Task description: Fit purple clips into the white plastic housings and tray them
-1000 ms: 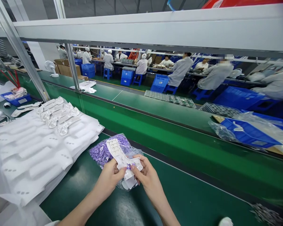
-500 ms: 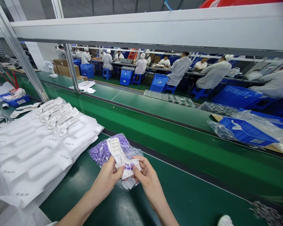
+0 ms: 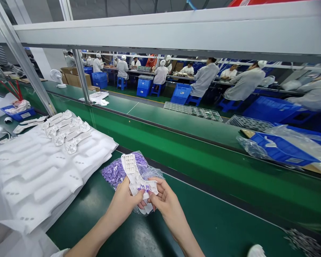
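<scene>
Both hands hold one white plastic shell piece (image 3: 135, 175), tilted, with a ribbed grid at its upper end. My left hand (image 3: 125, 198) grips its left edge, thumb on the inner face. On the right side, my right hand (image 3: 164, 198) has its fingers behind the piece and its thumb near small purple parts (image 3: 143, 187) seated in it. Behind and under the piece lies a clear plastic bag (image 3: 115, 174) of many small purple parts. The fingertips behind the piece are partly hidden.
White shell pieces (image 3: 66, 128) lie on a stack of white foam sheets (image 3: 42, 167) to the left. A green belt (image 3: 203, 153) runs beyond the bench. Small metal parts (image 3: 307, 241) lie at lower right. Co-workers sit by blue bins (image 3: 181, 93) at the back.
My thumbs have shifted slightly on the white shell piece, my left thumb moving right toward the purple parts. The piece stays in nearly the same place, held by both hands.
</scene>
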Action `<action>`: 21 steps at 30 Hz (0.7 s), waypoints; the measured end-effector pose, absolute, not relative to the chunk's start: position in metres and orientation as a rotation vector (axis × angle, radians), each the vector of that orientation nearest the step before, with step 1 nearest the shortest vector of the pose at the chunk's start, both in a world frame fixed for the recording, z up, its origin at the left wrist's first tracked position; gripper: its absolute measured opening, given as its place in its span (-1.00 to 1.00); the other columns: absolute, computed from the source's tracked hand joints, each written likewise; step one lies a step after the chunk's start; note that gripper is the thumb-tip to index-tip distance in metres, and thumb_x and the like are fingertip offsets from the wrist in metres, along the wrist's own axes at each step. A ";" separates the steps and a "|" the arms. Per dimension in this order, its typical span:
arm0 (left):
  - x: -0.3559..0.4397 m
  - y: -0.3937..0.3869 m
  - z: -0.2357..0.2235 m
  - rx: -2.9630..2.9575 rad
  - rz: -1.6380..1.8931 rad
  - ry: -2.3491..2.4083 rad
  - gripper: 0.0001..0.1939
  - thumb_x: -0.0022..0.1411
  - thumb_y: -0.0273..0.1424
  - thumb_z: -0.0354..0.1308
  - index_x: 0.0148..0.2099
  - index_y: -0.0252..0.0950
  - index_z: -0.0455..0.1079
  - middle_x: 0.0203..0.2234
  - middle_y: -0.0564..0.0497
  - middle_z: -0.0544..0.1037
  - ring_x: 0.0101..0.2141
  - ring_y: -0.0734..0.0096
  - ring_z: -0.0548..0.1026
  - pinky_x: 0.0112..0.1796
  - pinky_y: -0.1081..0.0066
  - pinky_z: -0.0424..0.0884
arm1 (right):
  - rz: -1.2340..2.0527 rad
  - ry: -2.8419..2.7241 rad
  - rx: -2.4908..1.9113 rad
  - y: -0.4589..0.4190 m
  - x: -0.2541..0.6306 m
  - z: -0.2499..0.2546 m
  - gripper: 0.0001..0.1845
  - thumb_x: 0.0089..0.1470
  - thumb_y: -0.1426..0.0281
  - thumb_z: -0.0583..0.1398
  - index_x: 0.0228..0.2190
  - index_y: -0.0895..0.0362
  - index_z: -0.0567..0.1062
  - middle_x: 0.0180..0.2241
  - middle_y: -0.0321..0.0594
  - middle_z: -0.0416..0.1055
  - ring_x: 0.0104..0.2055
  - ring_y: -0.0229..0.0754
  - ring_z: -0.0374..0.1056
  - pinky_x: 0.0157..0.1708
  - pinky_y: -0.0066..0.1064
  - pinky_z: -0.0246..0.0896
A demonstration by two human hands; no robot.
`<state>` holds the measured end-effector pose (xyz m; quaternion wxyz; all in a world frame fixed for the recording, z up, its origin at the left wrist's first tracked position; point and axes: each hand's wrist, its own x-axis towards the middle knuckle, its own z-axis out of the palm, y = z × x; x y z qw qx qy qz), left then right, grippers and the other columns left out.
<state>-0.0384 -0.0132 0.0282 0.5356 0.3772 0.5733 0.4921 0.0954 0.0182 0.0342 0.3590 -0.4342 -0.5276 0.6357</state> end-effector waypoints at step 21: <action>-0.048 -0.026 0.041 0.897 1.015 0.987 -0.49 0.25 -0.15 -0.02 0.13 -0.36 0.09 -0.47 -0.06 0.50 -0.57 0.41 0.46 -0.55 0.45 0.42 | 1.820 -1.532 -1.176 0.025 0.114 0.061 -0.47 0.01 0.08 0.20 -0.02 0.08 0.40 -0.39 -0.23 0.44 -0.44 -0.23 0.27 -0.48 -0.46 0.19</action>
